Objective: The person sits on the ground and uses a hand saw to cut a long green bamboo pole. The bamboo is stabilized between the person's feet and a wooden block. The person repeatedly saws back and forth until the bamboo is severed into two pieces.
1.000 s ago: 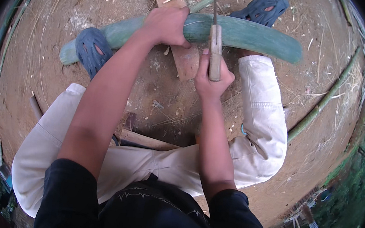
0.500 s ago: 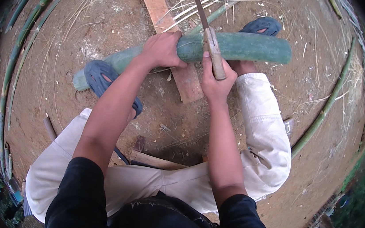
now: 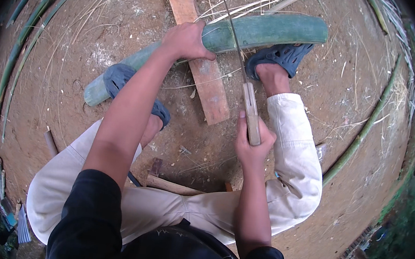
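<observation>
A thick green bamboo pole [image 3: 283, 30] lies across the ground in front of me, propped over a reddish wooden board [image 3: 209, 92]. My left hand [image 3: 186, 41] is closed over the pole near its middle, thumb on the near side. In my right hand [image 3: 250, 152], closer to my body, is the wooden handle of a saw [image 3: 250, 101]. Its thin blade points away from me and crosses the bamboo just right of my left hand. How deep the blade sits, I cannot tell. My left shoe [image 3: 118, 77] rests on the pole's left part.
My right shoe [image 3: 288, 57] stands against the near side of the pole's right half. Pale bamboo strips [image 3: 266, 6] are scattered beyond it. Long green poles [image 3: 22, 42] lie at the left, another pole [image 3: 364, 128] at the right. A low wooden piece [image 3: 174, 185] is beneath me.
My right hand has drawn the saw back toward me, baring the blade over the pole. The bamboo's right end has swung away from me, and my right shoe now shows on its near side.
</observation>
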The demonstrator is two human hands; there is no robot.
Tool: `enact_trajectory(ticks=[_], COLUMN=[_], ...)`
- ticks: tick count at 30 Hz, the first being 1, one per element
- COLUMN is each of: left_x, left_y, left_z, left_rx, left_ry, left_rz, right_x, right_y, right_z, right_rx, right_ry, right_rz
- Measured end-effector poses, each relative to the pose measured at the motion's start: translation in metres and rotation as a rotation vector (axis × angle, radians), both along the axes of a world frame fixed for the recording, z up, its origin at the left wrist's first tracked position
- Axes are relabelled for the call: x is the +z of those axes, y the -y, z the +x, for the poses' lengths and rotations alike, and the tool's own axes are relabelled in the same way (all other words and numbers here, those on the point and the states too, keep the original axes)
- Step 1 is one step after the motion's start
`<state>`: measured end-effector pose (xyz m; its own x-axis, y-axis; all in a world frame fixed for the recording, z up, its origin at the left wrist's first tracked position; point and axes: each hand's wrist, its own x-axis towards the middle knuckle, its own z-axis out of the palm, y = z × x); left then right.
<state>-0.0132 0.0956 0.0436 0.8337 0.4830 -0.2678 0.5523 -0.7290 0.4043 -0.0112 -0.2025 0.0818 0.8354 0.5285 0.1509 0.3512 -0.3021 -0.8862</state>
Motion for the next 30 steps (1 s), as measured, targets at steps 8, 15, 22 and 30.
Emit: enact_trajectory(ticks=[8, 15, 22, 30], left_x=[0.000, -0.020, -0.014, -0.008], left_y=[0.003, -0.008, 0.017, 0.018], left_z=[0.012, 0.003, 0.005, -0.011], left_rx=[-0.004, 0.018, 0.021, -0.020], left_ry=[0.011, 0.107, 0.066, 0.106], left_rz=[-0.007, -0.185, -0.045, -0.042], right_x=[0.033, 0.051, -0.037, -0.086], right_y=[0.069, 0.075, -0.071, -0.052], right_z=[-0.014, -0.019, 0.068, 0.064], right_rx=[-0.007, 0.040, 0.133, 0.147], right_ry=[-0.059, 0.102, 0.162, 0.241], right_rz=[-0.120, -0.314, -0.173, 0.064])
